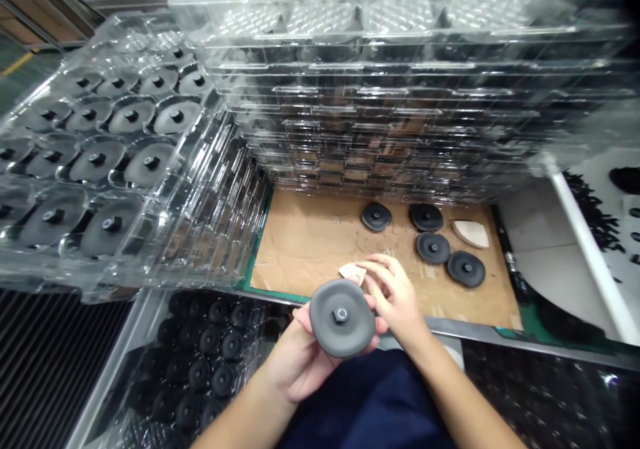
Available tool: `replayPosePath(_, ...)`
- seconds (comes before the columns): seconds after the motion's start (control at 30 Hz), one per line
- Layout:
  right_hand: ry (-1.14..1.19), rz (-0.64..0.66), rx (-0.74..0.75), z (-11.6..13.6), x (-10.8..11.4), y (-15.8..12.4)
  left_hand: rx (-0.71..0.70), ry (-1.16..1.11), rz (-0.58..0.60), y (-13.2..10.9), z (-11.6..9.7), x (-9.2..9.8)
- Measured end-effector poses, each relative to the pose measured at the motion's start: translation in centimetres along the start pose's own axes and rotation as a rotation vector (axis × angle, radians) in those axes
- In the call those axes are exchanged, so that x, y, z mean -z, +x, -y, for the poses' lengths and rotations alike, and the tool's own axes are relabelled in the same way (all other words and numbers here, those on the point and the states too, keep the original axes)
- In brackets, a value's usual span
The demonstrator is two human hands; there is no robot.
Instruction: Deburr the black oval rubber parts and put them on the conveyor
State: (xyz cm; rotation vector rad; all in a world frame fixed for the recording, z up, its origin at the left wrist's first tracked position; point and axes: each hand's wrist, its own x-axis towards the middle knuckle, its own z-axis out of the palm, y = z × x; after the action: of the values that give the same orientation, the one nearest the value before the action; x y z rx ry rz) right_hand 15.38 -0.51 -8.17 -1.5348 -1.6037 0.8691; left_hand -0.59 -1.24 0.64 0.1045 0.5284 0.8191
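Note:
My left hand (305, 362) is closed around a matte black rounded disc (327, 335) with a raised hexagonal stub at its centre. The disc's stub side faces up toward me, above the front edge of the bench. My right hand (397, 295) is just beyond the disc's right edge, its fingers pinching a small pale, pointed piece (351, 271) that looks like a scrap of sheet or pad. A similar pale piece (471, 233) lies on the cardboard at the right. Several like black discs (433, 247) rest on the cardboard beyond my right hand.
Brown cardboard (295, 235) covers the bench. Stacked clear plastic trays (380, 102) rise behind it. Another tray stack (200, 209) at left holds discs in its top pockets. A tray of dark parts (200, 372) sits low at front left. A white-edged bin (590, 242) stands at right.

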Motion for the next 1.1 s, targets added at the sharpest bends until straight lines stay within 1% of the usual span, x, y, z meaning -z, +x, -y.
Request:
replayPosePath(0.13, 0.046, 0.026, 0.027, 0.7, 0.4, -0.3, 0.005, 0.012, 0.031, 0.0, 0.0, 0.2)
replayPosePath(0.27, 0.071, 0.031, 0.032, 0.6, 0.2, -0.7, -0.002, 0.028, 0.053, -0.1, 0.1, 0.4)
replayPosePath(0.43, 0.083, 0.02, 0.024, 0.6, 0.3, -0.7, 0.032, 0.041, 0.066, -0.4, 0.3, 0.8)
replayPosePath(0.5, 0.089, 0.022, 0.018, 0.7, 0.5, -0.7, 0.01, 0.057, 0.072, -0.5, 0.3, 0.9)
replayPosePath(0.57, 0.095, 0.022, 0.007, 0.7, 0.6, -0.6, -0.083, 0.137, 0.067, -0.5, 0.3, 1.0)
replayPosePath(0.6, 0.099, 0.021, 0.003, 0.7, 0.6, -0.7, -0.163, 0.231, 0.06, -0.5, 0.3, 1.2)
replayPosePath(0.63, 0.103, 0.019, -0.001, 0.7, 0.7, -0.7, -0.267, 0.37, 0.051, -0.5, 0.3, 1.3)
replayPosePath(0.73, 0.117, 0.007, -0.006, 0.6, 0.9, -0.8, -0.626, 0.943, 0.053, -0.2, 0.2, 1.9)
replayPosePath(0.8, 0.128, -0.004, -0.015, 0.7, 1.1, -0.8, -0.764, 1.248, 0.082, 0.0, 0.0, 2.1)
replayPosePath(0.83, 0.135, -0.009, -0.021, 0.8, 1.3, -0.8, -0.796, 1.344, 0.091, 0.1, 0.0, 2.1)
replayPosePath(0.9, 0.152, -0.013, -0.034, 1.2, 1.8, -0.8, -0.831, 1.439, 0.088, 0.2, -0.2, 1.9)
replayPosePath(1.0, 0.189, -0.011, -0.061, 1.8, 2.6, -0.9, -0.857, 1.449, 0.075, 0.2, -0.3, 1.7)
replayPosePath(1.1, 0.232, -0.028, -0.114, 2.6, 3.3, -1.3, -0.815, 1.422, 0.066, 0.0, -0.3, 1.8)
